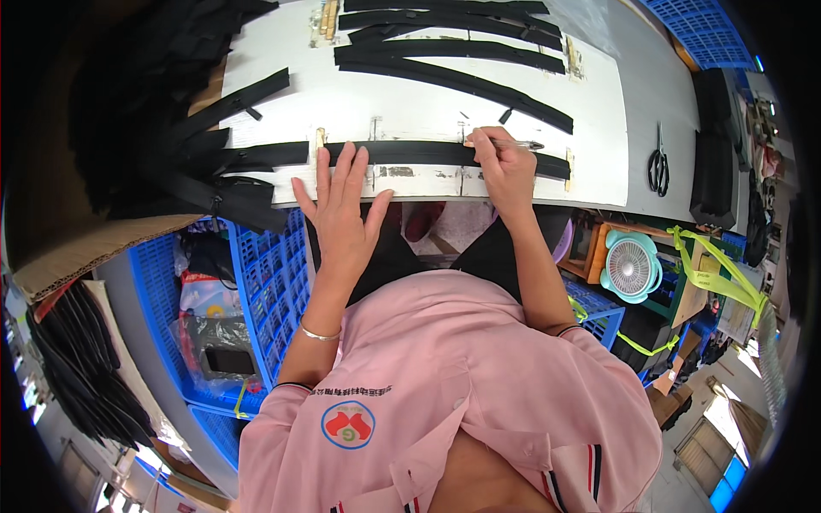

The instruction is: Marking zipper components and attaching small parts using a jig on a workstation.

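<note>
Here white tabletop [410,103], blue crates below; black zipper strip [428,154] along near edge, left hand [342,205] flat on it, right hand [505,167] gripping pen [517,144].

The right hand [505,167] covers part of the black zipper strip [428,154] and the pen's [517,144] grip. The heap of black strips [145,94] beyond the tabletop's left edge merges into shadow.
</note>
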### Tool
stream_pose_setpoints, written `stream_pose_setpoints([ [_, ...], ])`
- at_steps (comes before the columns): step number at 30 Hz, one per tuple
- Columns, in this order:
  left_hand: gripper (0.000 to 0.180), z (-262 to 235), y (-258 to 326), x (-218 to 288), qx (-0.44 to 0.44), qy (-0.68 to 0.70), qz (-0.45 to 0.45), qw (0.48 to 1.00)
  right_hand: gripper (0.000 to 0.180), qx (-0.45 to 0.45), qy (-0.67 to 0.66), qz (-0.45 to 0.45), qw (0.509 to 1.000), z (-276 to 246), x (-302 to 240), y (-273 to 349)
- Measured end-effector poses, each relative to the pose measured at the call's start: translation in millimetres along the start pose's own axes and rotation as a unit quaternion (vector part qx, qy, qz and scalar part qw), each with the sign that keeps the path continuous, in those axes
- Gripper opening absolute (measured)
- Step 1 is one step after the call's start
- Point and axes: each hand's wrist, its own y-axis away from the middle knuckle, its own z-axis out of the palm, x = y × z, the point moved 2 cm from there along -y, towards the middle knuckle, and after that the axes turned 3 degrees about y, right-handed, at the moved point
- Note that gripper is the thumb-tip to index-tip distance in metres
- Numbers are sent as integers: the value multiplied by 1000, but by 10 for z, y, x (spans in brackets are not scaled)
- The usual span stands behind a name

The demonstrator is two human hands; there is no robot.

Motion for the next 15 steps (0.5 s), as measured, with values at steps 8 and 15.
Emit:
stream_pose_setpoints([
  [8, 72, 281, -104, 556, -54, 93, 98, 989, 20, -7, 26, -16, 1000, 6, 47, 6],
  [15, 52, 423, -129, 646, -40, 86, 98, 991, 18, 2, 60, -51, 997, 16, 0, 0],
])
